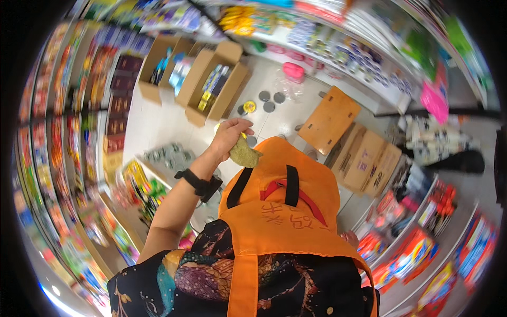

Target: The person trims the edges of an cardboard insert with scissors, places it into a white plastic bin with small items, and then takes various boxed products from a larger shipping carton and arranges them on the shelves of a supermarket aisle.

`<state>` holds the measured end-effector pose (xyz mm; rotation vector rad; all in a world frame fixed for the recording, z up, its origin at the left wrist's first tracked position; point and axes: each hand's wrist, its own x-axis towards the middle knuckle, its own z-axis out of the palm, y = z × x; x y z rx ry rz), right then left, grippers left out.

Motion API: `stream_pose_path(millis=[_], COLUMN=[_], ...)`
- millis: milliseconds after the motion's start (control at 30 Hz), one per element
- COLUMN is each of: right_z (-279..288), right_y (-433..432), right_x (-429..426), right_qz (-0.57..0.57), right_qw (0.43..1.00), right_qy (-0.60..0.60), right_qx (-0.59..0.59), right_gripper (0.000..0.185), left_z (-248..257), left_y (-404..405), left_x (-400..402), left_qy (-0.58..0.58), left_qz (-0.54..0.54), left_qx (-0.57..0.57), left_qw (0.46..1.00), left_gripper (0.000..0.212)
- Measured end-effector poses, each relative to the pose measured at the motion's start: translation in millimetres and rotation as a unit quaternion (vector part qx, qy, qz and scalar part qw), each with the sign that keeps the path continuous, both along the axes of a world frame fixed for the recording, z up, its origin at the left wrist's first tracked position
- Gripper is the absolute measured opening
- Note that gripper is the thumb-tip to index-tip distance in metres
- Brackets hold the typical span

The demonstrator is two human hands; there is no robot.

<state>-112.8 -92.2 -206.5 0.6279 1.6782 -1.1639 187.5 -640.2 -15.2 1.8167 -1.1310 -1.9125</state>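
Note:
My left hand (231, 136) grips a crumpled yellow-green cloth (245, 153), held in front of the orange apron (277, 233). Something yellow peeks out behind the fingers; too little of it shows to name. A black band with a dark device (202, 184) is strapped round my left wrist. My right hand (350, 239) is low beside the apron's right edge and mostly hidden by it, so its grip is not visible. On the tiled floor beyond the left hand are several round dark-topped items (269, 107) and a yellow-topped one (249, 106).
Open cardboard boxes of goods (214, 85) stand ahead on the left. A small wooden stool (330, 119) and a closed carton (366, 160) are to the right. Glass jars (170, 156) sit at the left. Stocked shelves (67, 99) line both sides; a pink package (293, 72) lies ahead.

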Motion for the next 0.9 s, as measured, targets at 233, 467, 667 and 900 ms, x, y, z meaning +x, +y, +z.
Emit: stream_pose_path(millis=[233, 467, 667, 900], right_z=[-26, 33, 35, 30], right_y=[-230, -490, -603, -692], right_x=[-199, -73, 82, 171], right_qz=[0.408, 0.582, 0.746, 0.816], right_qw=[0.900, 0.787, 0.638, 0.552], right_qy=[-0.022, 0.193, 0.129, 0.101], right_qx=[-0.154, -0.070, -0.141, -0.138], right_gripper=[0.030, 0.021, 0.020, 0.025], left_z=[-23, -75, -95, -78], left_y=[75, 129, 116, 84], left_x=[161, 268, 328, 350], left_qy=[-0.015, -0.025, -0.033, -0.016], left_qz=[0.281, 0.481, 0.508, 0.566], left_qx=[0.008, 0.041, 0.033, 0.000], left_qw=[0.960, 0.875, 0.860, 0.824], left_gripper=[0.024, 0.021, 0.018, 0.021])
